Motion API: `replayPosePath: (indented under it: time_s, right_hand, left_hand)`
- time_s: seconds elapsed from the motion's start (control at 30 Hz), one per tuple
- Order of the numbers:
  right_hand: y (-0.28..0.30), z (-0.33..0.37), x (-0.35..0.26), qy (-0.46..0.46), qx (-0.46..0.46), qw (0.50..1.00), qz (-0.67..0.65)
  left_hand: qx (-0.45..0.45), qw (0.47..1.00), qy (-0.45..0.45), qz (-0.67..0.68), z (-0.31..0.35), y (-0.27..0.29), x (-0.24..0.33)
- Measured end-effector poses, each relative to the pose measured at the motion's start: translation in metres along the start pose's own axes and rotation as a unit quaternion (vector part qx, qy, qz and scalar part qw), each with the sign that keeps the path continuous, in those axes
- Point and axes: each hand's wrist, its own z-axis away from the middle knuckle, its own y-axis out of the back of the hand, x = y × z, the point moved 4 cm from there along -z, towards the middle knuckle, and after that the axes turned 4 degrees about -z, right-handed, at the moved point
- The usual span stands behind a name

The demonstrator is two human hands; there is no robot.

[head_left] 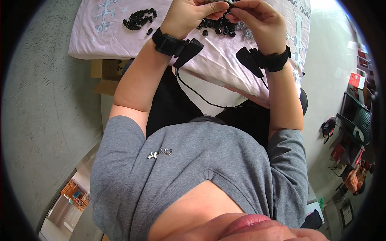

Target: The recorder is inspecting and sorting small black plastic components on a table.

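Both hands meet at the top edge of the view, above the cloth-covered table. My left hand (189, 15) is closed, thumb against fingers, at a small dark and greyish piece (219, 1) that the frame edge partly cuts off. My right hand (263, 20) pinches at the same spot from the other side, its thumb and index finger near the piece. What exactly they hold is too small to make out. Below the hands lies a pile of small black parts (225, 30), beside thin silvery bits (244, 30). Farther left sits another pile of black parts (138, 19).
A pink patterned cloth (108, 44) covers the table. Black straps with boxy devices sit on both wrists, and a black cable (201, 96) hangs between them. An open cardboard box (106, 74) stands under the table's left side. Assorted items (358, 120) lie at the far right.
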Motion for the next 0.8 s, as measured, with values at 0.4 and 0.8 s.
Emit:
replayPosePath:
  time_s: [0.4, 0.8]
  right_hand:
    - [0.008, -0.005, 0.020, -0.034, 0.025, 0.998, -0.044]
    - [0.011, -0.004, 0.008, 0.005, -0.003, 1.000, 0.013]
  left_hand:
    - [-0.005, 0.995, -0.063, -0.081, 0.008, -0.019, 0.008]
    - [0.059, 0.916, -0.207, -0.338, 0.017, -0.020, 0.038]
